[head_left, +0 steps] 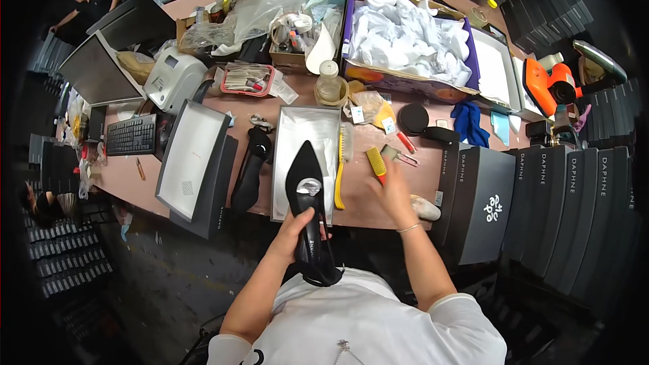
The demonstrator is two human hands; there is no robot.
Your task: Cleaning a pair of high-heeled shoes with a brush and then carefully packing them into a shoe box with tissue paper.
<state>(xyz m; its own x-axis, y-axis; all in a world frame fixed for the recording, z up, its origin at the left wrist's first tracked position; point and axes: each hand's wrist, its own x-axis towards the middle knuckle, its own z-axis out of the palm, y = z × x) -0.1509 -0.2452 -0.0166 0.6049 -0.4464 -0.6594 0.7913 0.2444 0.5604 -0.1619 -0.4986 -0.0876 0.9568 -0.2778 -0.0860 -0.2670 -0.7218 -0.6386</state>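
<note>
A black pointed high-heeled shoe (pixel 309 192) is tilted over the near part of an open shoebox (pixel 278 162) lined with white tissue. My left hand (pixel 294 233) is closed around its side, thumb on the upper edge; a pale wad shows inside the shoe. My right hand (pixel 392 192) closes on a small brush (pixel 375 161) with yellow bristles and a red handle, its fingertips beside a small pair of snips (pixel 405 157). Left of the box lies another black shoe (pixel 251 172). Between box and right hand is a long yellow-handled brush (pixel 339 176).
A box lid (pixel 186 162) leans at the left, near a keyboard (pixel 132 135) and label printer (pixel 174 80). Behind stand a tissue-filled carton (pixel 348 47) and a plastic bottle (pixel 329 81). Dark shoeboxes (pixel 480 203) line the right; an orange tape dispenser (pixel 537 81) lies beyond.
</note>
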